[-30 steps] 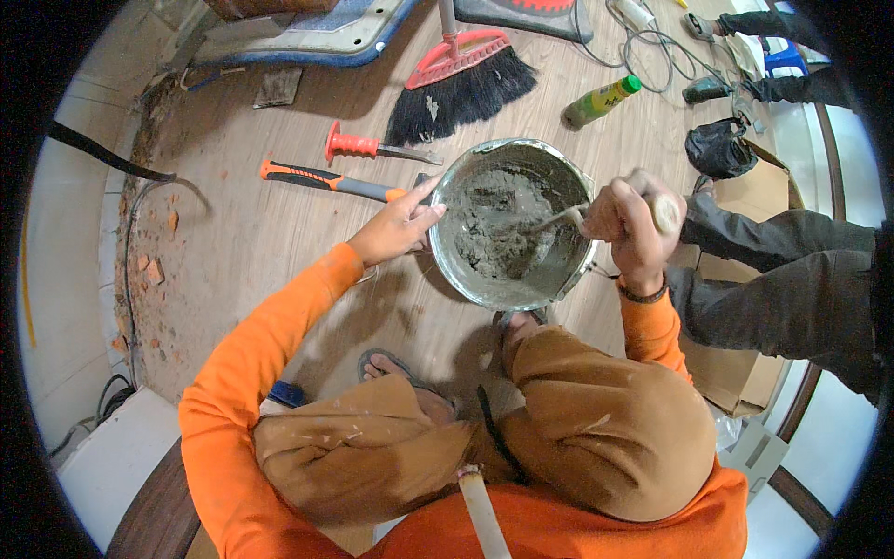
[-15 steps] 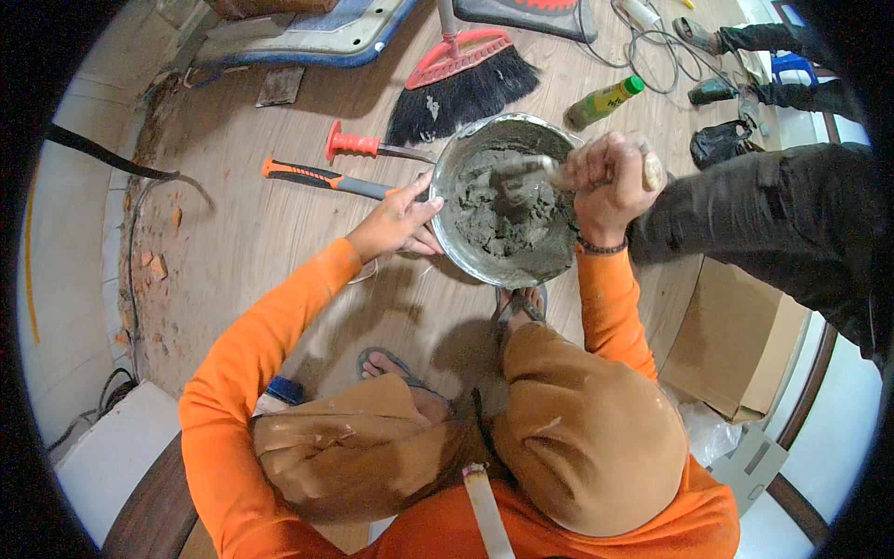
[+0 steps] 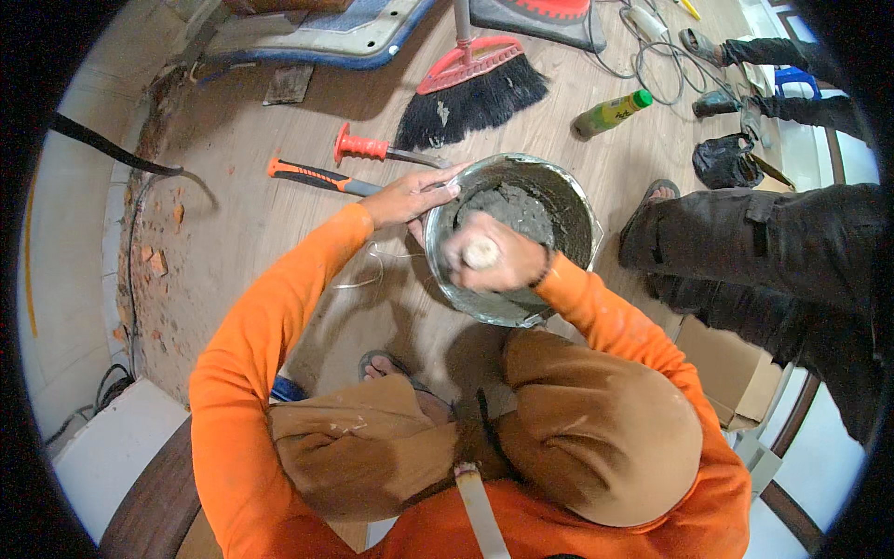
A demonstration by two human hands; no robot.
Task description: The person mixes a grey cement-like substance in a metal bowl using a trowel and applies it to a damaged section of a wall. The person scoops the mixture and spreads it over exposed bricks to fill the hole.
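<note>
A round metal bucket (image 3: 574, 207) stands on the floor before me, tilted a little, with wet grey mortar (image 3: 510, 207) in it. My left hand (image 3: 412, 197) holds the bucket's left rim, thumb at the edge and fingers down the outside. Inside the bucket, toward the near left, my right hand (image 3: 492, 250) is closed around a trowel (image 3: 480, 252). Only the pale butt of its handle shows; hand and mortar hide the blade. Just beyond my left hand lie an orange-and-black handled hammer (image 3: 321, 176) and a chisel with a red grip (image 3: 363, 147).
Past the bucket are a broom (image 3: 473, 91) with black bristles and a green-capped bottle (image 3: 610, 115). Another person's legs (image 3: 754, 238) stand close on the right, by a cardboard box (image 3: 731, 373). Rubble (image 3: 156, 261) lies along the left wall; a cable (image 3: 643, 65) loops at the far right.
My right hand has swung left and toward me with the trowel, from the right rim to the near left. The bucket sits slightly nearer and tilts differently. The other person's legs have shifted.
</note>
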